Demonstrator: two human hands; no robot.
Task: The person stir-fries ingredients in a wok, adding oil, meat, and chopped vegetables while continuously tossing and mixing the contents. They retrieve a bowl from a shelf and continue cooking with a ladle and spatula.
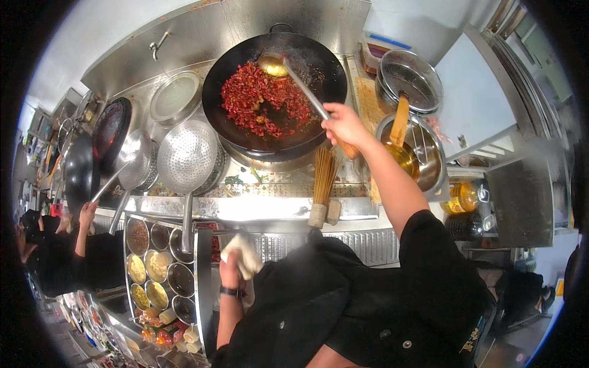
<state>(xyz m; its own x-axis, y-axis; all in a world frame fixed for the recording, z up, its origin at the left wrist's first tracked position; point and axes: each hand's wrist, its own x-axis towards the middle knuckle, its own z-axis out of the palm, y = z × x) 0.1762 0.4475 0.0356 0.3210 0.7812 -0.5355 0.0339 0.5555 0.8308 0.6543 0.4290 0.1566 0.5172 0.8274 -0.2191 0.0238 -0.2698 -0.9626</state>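
Observation:
A large black wok [274, 148] stands on the stove, holding a heap of chopped red chillies [257, 101] with dark oily bits. My right hand [343, 124] grips the handle of a metal ladle [274, 66], near where its wooden end begins. The ladle's bowl lies at the far side of the chillies and holds yellow oil. My left hand [231, 271] is low, in front of my body and away from the wok, closed around a folded whitish cloth [244, 256]. A bamboo wok brush [324, 184] lies between the wok and my body.
Left of the wok are a perforated skimmer [187, 156] and a round strainer [175, 98]. Seasoning bowls [157, 294] stand at lower left. A co-worker's hand [87, 214] holds another ladle at far left. On the right are a wire strainer [409, 78] and a metal basin [435, 184] with an oil-filled vessel.

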